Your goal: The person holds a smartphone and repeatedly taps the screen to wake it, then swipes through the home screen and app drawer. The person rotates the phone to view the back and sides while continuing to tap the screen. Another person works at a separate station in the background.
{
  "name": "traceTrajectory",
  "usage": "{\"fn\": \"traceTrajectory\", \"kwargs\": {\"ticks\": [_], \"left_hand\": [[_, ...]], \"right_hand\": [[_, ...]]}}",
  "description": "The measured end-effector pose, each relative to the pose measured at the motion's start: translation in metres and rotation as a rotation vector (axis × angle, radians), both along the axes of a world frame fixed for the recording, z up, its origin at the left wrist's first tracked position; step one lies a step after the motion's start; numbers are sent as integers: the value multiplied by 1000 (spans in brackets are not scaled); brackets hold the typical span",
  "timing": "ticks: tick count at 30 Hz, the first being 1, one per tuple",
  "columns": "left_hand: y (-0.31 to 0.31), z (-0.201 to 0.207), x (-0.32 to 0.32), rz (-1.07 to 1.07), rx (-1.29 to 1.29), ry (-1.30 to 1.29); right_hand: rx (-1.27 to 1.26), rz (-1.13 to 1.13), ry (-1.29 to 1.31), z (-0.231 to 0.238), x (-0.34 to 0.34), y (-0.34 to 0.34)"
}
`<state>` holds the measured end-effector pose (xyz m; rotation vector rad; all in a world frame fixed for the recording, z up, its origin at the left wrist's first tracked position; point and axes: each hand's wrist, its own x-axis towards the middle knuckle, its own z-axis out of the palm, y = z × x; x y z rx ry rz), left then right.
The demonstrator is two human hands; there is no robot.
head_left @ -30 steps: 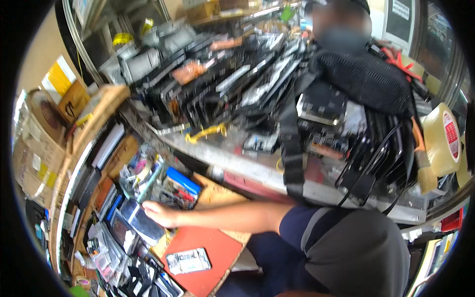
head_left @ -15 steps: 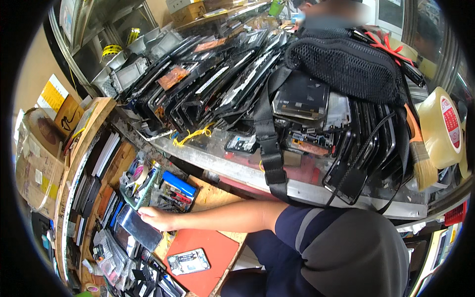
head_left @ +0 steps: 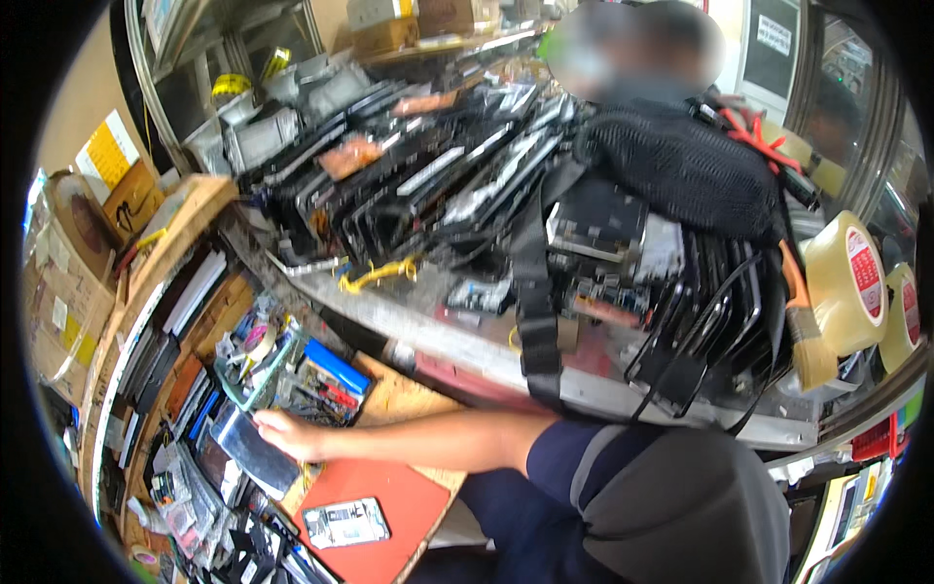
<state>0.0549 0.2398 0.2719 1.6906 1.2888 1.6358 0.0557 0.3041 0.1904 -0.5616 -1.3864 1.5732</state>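
At left, a dark panel [head_left: 257, 461] is met at its edge by the right hand [head_left: 292, 435], whose fingers look bunched; whether it is gripped or merely touched cannot be told. Further right, an opened phone [head_left: 345, 524] is laid flat on the red mat [head_left: 413, 494], presumably for steady support, clear of loose parts [head_left: 257, 551].

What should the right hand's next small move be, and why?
Perhaps settle the right hand into a sure grip on the dark flat panel before shifting it: the fingers overlap the panel's edge, yet this view cannot confirm a closed grip, and loose black parts crowd nearby.
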Motion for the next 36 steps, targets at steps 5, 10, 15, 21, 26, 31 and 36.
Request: {"fn": "traceTrajectory", "kwargs": {"ticks": [5,10,15,21,26,31,36], "left_hand": [[-15,17,15,-34,71,-71],[14,-6,12,8,11,-27],[3,1,3,23,-4,-23],[3,3,5,22,16,-25],[6,0,5,39,-1,-29],[-1,-1,-2,65,-14,-38],[4,-5,4,47,-20,-37]], "right_hand": [[264,-175,-42,-17,-9,24],[173,-120,-63,-6,16,16],[150,-102,-62,27,21,-15],[272,-149,23,10,1,-3],[229,-123,21,4,6,4],[379,-189,50,3,-4,-2],[274,-149,52,-7,-1,6]]}}
